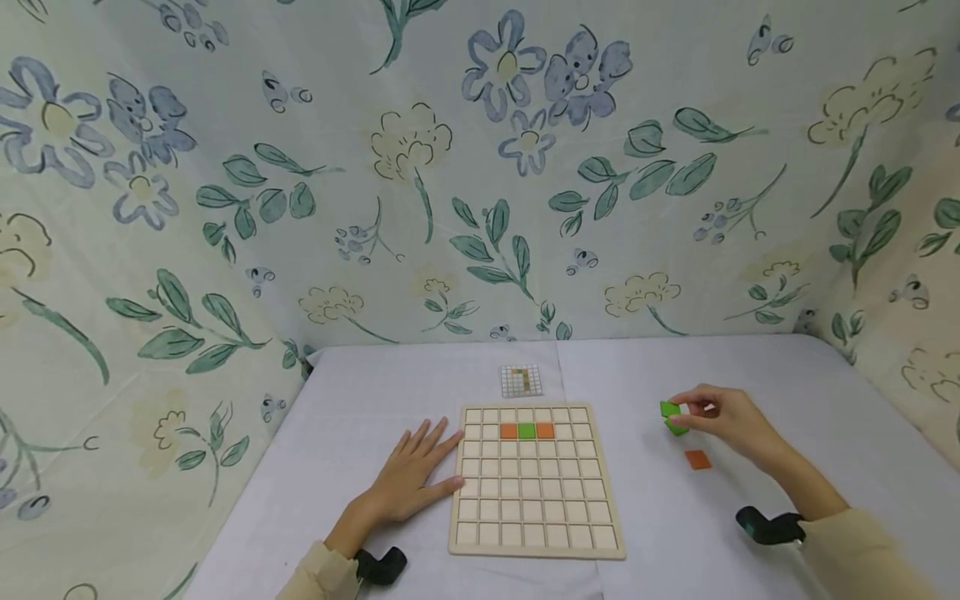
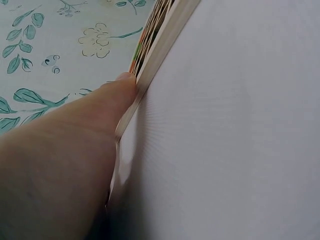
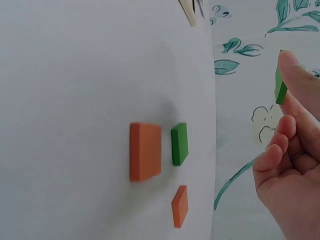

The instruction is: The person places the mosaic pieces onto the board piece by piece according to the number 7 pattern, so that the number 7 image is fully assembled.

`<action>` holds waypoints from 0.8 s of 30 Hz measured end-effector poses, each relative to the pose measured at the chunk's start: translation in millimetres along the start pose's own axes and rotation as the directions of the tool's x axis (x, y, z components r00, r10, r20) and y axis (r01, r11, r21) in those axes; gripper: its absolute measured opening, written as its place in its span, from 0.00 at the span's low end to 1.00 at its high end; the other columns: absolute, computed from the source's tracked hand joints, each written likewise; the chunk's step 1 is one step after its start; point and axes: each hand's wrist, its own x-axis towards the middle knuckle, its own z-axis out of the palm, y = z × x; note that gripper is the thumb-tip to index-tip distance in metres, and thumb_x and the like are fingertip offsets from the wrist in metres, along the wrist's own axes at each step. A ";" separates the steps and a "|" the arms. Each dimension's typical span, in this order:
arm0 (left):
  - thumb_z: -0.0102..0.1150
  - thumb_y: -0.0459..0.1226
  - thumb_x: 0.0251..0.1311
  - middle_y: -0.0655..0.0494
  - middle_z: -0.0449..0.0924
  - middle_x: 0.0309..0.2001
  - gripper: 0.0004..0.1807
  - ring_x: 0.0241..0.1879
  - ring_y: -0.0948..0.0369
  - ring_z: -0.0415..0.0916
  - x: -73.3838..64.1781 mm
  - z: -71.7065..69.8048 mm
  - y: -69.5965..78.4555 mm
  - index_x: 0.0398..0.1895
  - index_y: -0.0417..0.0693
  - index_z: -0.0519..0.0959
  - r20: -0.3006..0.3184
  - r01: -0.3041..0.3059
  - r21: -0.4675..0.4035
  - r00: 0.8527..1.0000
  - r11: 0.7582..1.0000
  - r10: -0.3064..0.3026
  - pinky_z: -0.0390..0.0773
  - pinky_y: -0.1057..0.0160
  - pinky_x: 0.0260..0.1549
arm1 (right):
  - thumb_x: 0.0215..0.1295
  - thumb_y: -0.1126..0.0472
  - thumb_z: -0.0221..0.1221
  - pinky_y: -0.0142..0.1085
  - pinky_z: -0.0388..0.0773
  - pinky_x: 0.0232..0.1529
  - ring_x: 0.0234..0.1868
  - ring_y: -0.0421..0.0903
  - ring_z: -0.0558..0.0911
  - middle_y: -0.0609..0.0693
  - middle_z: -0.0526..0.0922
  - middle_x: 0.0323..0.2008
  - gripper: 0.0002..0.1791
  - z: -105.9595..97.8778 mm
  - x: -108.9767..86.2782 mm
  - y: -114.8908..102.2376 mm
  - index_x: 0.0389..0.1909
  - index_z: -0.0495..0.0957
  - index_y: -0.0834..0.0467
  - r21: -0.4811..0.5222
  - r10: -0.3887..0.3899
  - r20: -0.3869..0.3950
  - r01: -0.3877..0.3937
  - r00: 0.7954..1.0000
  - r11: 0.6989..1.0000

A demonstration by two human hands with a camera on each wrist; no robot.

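Observation:
My right hand [image 1: 727, 417] pinches a green square tile [image 3: 281, 82] between thumb and finger, raised over the table on the right. Below it in the right wrist view lie another green tile [image 3: 180, 144], a near orange tile [image 3: 146, 152] and a farther orange tile [image 3: 180, 206]; the head view shows only one loose orange tile [image 1: 697, 459]. My left hand [image 1: 411, 475] lies with fingers spread at the left edge of a wooden grid board [image 1: 455, 533], its thumb touching the rim. An orange, a green [image 1: 527, 431] and an orange tile sit side by side in the board's second row.
A small pattern card [image 1: 521, 381] with a coloured grid lies just behind the board. The table has a white cloth [image 1: 360, 392]. A floral curtain [image 1: 480, 275] stands around its back and sides. Black wrist-worn devices [image 1: 768, 527] are on both wrists.

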 end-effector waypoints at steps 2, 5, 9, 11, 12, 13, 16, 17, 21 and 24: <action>0.41 0.68 0.68 0.53 0.43 0.80 0.42 0.78 0.47 0.36 -0.3 -0.4 0.2 0.80 0.63 0.53 0.000 0.000 -0.002 1.000 1.000 0.000 0.38 0.39 0.72 | 0.57 0.60 0.73 0.30 0.69 0.23 0.29 0.43 0.71 0.51 0.70 0.28 0.17 5.1 3.2 -6.1 0.45 0.85 0.64 0.013 0.001 0.009 -0.001 1.000 1.000; 0.42 0.67 0.68 0.52 0.43 0.80 0.42 0.78 0.46 0.36 -0.7 -1.4 0.6 0.80 0.63 0.53 -0.001 -0.003 -0.009 1.000 1.000 0.003 0.38 0.39 0.71 | 0.57 0.60 0.73 0.30 0.69 0.22 0.27 0.43 0.71 0.51 0.70 0.28 0.17 13.0 7.3 -13.7 0.45 0.85 0.64 0.032 0.000 0.018 -0.001 1.000 1.000; 0.43 0.67 0.68 0.52 0.43 0.80 0.42 0.78 0.46 0.36 -1.7 -2.7 1.5 0.80 0.62 0.53 0.005 -0.002 -0.014 1.000 1.000 0.002 0.38 0.38 0.71 | 0.56 0.62 0.73 0.30 0.68 0.21 0.26 0.42 0.71 0.51 0.70 0.27 0.16 23.0 11.1 -22.4 0.44 0.85 0.65 0.040 -0.014 0.024 0.013 1.000 0.999; 0.43 0.67 0.68 0.52 0.43 0.80 0.42 0.78 0.46 0.36 -1.8 -3.2 1.7 0.80 0.62 0.53 0.007 -0.003 -0.013 1.000 1.000 0.003 0.38 0.38 0.71 | 0.56 0.63 0.73 0.30 0.68 0.21 0.26 0.43 0.71 0.51 0.70 0.26 0.15 26.9 12.8 -26.2 0.43 0.85 0.65 0.047 -0.018 0.026 0.017 0.999 0.999; 0.43 0.67 0.68 0.52 0.43 0.80 0.42 0.78 0.46 0.36 -2.0 -3.4 1.9 0.80 0.63 0.53 0.009 -0.003 -0.012 1.000 1.000 0.003 0.38 0.38 0.71 | 0.55 0.63 0.73 0.30 0.68 0.21 0.27 0.43 0.71 0.51 0.70 0.26 0.15 29.0 13.5 -28.0 0.42 0.85 0.65 0.051 -0.018 0.028 0.017 0.999 0.999; 0.43 0.67 0.68 0.52 0.43 0.80 0.42 0.78 0.46 0.36 -2.1 -3.5 1.9 0.80 0.62 0.53 0.010 -0.004 -0.011 1.000 1.000 0.004 0.38 0.38 0.71 | 0.55 0.63 0.73 0.30 0.68 0.22 0.27 0.43 0.71 0.50 0.70 0.26 0.15 31.2 14.4 -29.7 0.42 0.85 0.65 0.055 -0.018 0.031 0.017 0.999 0.998; 0.43 0.67 0.68 0.52 0.43 0.80 0.42 0.78 0.46 0.36 -2.3 -3.9 2.0 0.80 0.62 0.53 0.010 -0.003 -0.014 1.000 1.000 0.003 0.38 0.38 0.71 | 0.55 0.62 0.74 0.30 0.68 0.23 0.28 0.43 0.72 0.50 0.70 0.26 0.15 37.7 17.0 -35.0 0.42 0.85 0.64 0.069 -0.031 0.039 0.028 0.999 0.997; 0.43 0.67 0.68 0.52 0.43 0.80 0.42 0.78 0.46 0.36 -2.4 -3.9 2.0 0.80 0.62 0.53 0.008 -0.003 -0.016 1.000 1.000 0.003 0.38 0.38 0.71 | 0.55 0.62 0.74 0.30 0.68 0.23 0.28 0.43 0.72 0.49 0.70 0.26 0.15 39.9 17.9 -36.5 0.41 0.85 0.64 0.074 -0.038 0.043 0.035 0.998 0.997; 0.43 0.67 0.68 0.52 0.44 0.80 0.42 0.78 0.46 0.36 -2.4 -3.5 1.3 0.80 0.63 0.53 0.005 -0.005 -0.021 1.000 1.000 0.005 0.38 0.38 0.71 | 0.55 0.63 0.74 0.30 0.67 0.23 0.27 0.42 0.71 0.49 0.70 0.26 0.14 49.0 21.4 -42.6 0.40 0.85 0.64 0.106 -0.084 0.058 0.078 0.995 0.991; 0.42 0.67 0.68 0.52 0.43 0.80 0.42 0.78 0.47 0.36 -2.5 -2.5 0.4 0.80 0.63 0.53 0.005 -0.008 -0.018 1.000 1.000 0.008 0.38 0.39 0.71 | 0.54 0.63 0.74 0.29 0.67 0.23 0.27 0.41 0.71 0.49 0.70 0.26 0.13 56.1 24.0 -46.5 0.40 0.86 0.63 0.130 -0.089 0.072 0.079 0.993 0.988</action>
